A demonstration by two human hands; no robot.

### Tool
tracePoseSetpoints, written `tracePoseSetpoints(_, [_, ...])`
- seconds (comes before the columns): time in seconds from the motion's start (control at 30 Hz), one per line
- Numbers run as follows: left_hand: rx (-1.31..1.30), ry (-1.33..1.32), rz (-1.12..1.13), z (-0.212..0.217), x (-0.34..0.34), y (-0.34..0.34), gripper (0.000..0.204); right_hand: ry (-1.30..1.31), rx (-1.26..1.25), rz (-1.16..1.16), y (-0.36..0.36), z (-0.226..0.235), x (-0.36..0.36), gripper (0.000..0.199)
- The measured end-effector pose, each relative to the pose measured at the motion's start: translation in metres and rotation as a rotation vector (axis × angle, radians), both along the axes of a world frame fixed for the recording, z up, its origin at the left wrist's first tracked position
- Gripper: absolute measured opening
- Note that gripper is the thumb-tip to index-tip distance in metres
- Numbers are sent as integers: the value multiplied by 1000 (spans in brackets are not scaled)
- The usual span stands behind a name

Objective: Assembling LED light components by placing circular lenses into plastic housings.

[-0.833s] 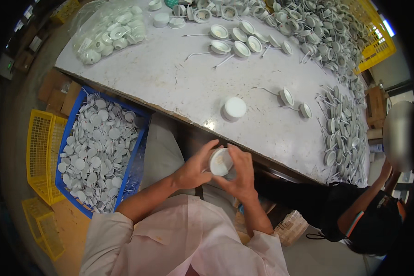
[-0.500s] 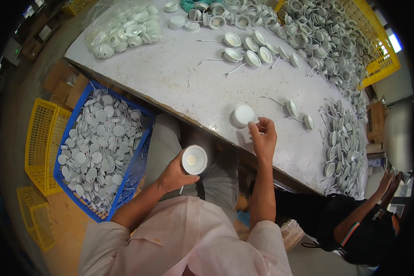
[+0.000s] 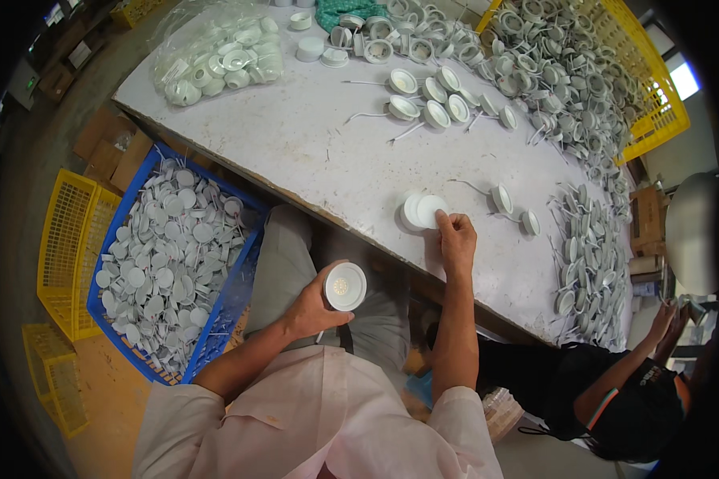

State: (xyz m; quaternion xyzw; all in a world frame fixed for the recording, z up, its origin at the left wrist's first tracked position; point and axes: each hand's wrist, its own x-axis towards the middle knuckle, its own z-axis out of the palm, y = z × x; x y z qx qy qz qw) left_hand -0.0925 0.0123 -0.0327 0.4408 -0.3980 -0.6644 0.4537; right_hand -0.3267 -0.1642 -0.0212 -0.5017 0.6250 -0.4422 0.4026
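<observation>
My left hand [image 3: 311, 310] is closed around a round white downlight housing [image 3: 346, 287] above my lap. Its hollow front faces up and shows a disc of yellowish LED dots inside. Over the table's near edge, my right hand [image 3: 456, 239] pinches the rim of a thin white diffuser disc [image 3: 432, 211]. That disc overlaps a low stack of similar white discs [image 3: 411, 212] on the tabletop. To the right of this hand lie two white downlights [image 3: 501, 199], one with a wire trailing from it.
A blue crate [image 3: 96, 319] of white round parts stands left of my legs. Across the white table [image 3: 295, 152] are a bag of white cups [image 3: 224, 60], grouped downlights [image 3: 435, 89] and heaped rings [image 3: 551, 72]. A person in black [image 3: 615, 391] works at right.
My right hand, empty before with fingers apart, has taken hold of a diffuser disc and lifted it partly off the stack. My left hand still holds the downlight housing, slightly shifted right.
</observation>
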Motion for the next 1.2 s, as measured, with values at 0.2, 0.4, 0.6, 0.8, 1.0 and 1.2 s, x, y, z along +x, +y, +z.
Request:
tracePoseSetpoints(0.2, [-39,33,4,13,-3,-4,87,-224,128,-3,2,4,-5,23])
tracePoseSetpoints(0.4, [23,144,-11,11,-5,-2,85,-444,140,3,10,0,-12,19])
tracePoseSetpoints(0.6, [13,120,5,20,-8,-16,81,-573,91,11,52,19,-3,12])
tracePoseSetpoints(0.8, [93,150,-16,23,-13,-30,73,7,-237,34,108,24,27,16])
tracePoseSetpoints(1.0, [-130,207,59,6,-22,-35,60,647,-882,447,123,18,42,38])
tracePoseSetpoints(1.2, [121,286,100,11,-22,-31,52,663,-858,495,131,13,55,43])
